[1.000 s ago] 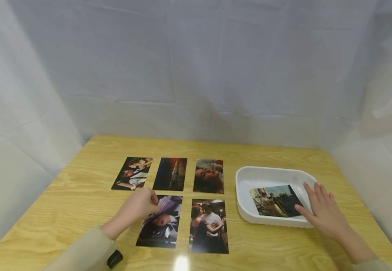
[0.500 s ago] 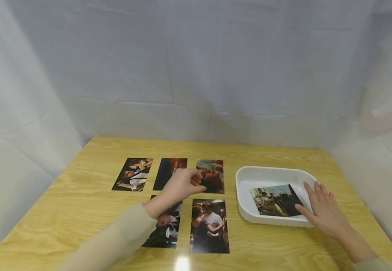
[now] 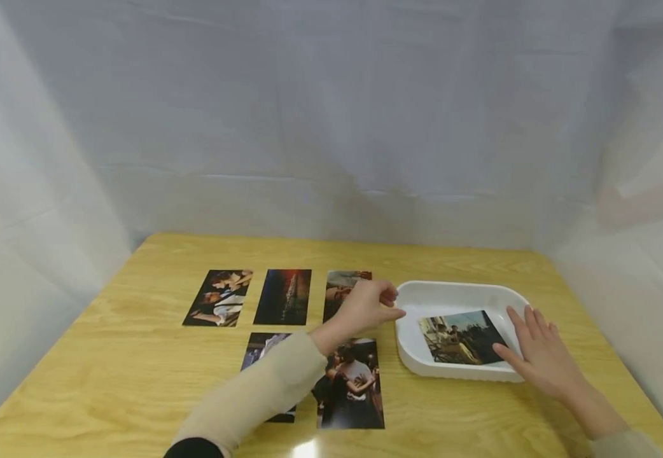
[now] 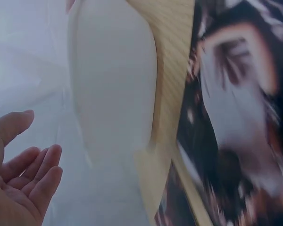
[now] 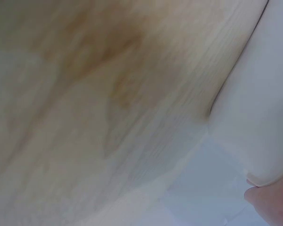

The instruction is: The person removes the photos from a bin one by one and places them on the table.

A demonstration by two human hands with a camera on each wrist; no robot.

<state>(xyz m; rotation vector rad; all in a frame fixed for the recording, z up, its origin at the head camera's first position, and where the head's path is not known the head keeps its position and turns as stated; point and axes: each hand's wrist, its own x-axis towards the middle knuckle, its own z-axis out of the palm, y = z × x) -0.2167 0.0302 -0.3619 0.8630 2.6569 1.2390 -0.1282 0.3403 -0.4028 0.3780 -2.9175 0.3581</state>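
Observation:
My left hand (image 3: 366,310) is over the top right photo, its fingertips close to the left rim of a white tray (image 3: 404,356). In the left wrist view its loosely bent fingers stand apart from the thumb, with nothing between them. My right hand (image 3: 543,356) rests on the tray's right rim, fingers straight and thumb over the front corner. One photo (image 3: 463,337) of people outdoors lies slanted inside the tray. A photo of a dancing couple (image 3: 357,394) lies on the table below my left hand. My left forearm partly hides the lower left photo (image 3: 256,346).
In the back row lie a photo of people in dark and white clothes (image 3: 225,299), a dark blue and red photo (image 3: 286,296), and a close-up photo (image 3: 334,294) partly covered by my hand. The wooden table (image 3: 108,356) is enclosed by white cloth (image 3: 308,127).
My left hand has swept right, from the lower left photo across the others to the tray's left rim. My right hand stays on the tray, and the photos lie where they were.

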